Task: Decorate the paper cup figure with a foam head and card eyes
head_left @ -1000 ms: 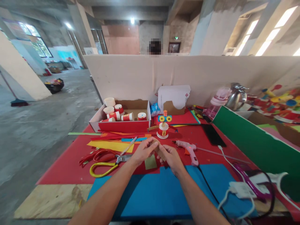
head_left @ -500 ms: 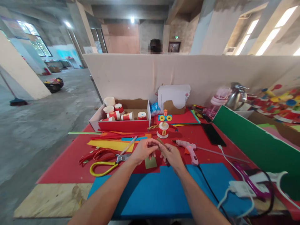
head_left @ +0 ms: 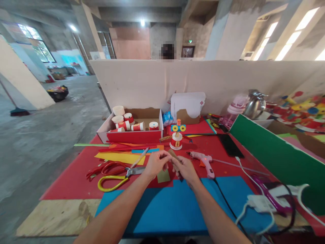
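A small brown piece of cardboard (head_left: 174, 154) is pinched in my right hand (head_left: 187, 169), its upper end sticking out past the thumb. My left hand (head_left: 156, 165) has its fingers curled and pressed together at the cardboard's left edge; its fingertips are partly hidden. Under the hands lies an olive-green paper square (head_left: 163, 176). Just beyond them stands a small figure made from a red and white paper cup (head_left: 176, 141), with yellow ring eyes on a blue strip and a springy folded-paper arm. To the right rests a pink glue gun (head_left: 205, 160).
Yellow- and red-handled scissors (head_left: 114, 181), a pen (head_left: 139, 158) and paper strips (head_left: 119, 158) lie at left. Behind them is a box (head_left: 132, 136) of paper cups. A phone (head_left: 230, 145), a green-sided box (head_left: 274, 156) and cables (head_left: 261, 189) occupy the right. A partition (head_left: 142, 81) closes the back.
More of the cardboard shows above my right thumb, and my left fingertips have shifted slightly left along its edge. Otherwise only a slight camera shift shows.
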`<state>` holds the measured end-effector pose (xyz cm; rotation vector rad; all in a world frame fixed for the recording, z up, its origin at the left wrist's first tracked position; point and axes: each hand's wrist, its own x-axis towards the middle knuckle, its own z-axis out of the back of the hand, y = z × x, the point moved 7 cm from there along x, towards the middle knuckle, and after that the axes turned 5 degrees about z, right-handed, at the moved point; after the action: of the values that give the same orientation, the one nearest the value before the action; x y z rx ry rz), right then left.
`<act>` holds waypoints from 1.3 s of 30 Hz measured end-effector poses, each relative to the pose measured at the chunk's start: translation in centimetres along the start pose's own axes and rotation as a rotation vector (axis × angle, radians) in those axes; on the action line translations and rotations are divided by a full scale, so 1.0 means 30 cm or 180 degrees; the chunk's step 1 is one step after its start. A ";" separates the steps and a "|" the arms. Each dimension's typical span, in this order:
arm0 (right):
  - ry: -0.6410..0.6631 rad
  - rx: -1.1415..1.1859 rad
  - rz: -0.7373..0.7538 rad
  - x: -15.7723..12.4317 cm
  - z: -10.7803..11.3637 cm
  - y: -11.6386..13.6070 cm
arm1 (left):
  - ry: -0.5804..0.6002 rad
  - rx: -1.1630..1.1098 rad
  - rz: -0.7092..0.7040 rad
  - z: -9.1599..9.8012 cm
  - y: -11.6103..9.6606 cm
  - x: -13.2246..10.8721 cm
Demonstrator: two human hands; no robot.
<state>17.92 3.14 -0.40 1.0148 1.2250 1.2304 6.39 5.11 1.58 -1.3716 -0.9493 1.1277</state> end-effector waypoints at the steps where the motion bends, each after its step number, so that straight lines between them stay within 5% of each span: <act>1: 0.0001 0.0005 -0.0007 0.000 -0.001 -0.002 | -0.0018 -0.0009 -0.0041 -0.002 0.003 0.002; 18: 0.0052 0.0325 -0.0091 -0.003 -0.010 -0.013 | 0.0076 -0.0486 0.0069 -0.022 0.001 -0.002; 26: -0.0457 0.0717 0.0143 0.017 0.045 -0.017 | -0.0218 -0.0190 -0.0218 0.039 -0.026 0.011; 39: 0.0582 0.0629 0.0282 -0.002 -0.047 0.011 | -0.0012 0.0174 -0.0010 0.035 -0.006 0.016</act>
<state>16.49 3.00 -0.23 1.1291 1.4801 1.3125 5.49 5.83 1.72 -1.3239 -0.9164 1.1463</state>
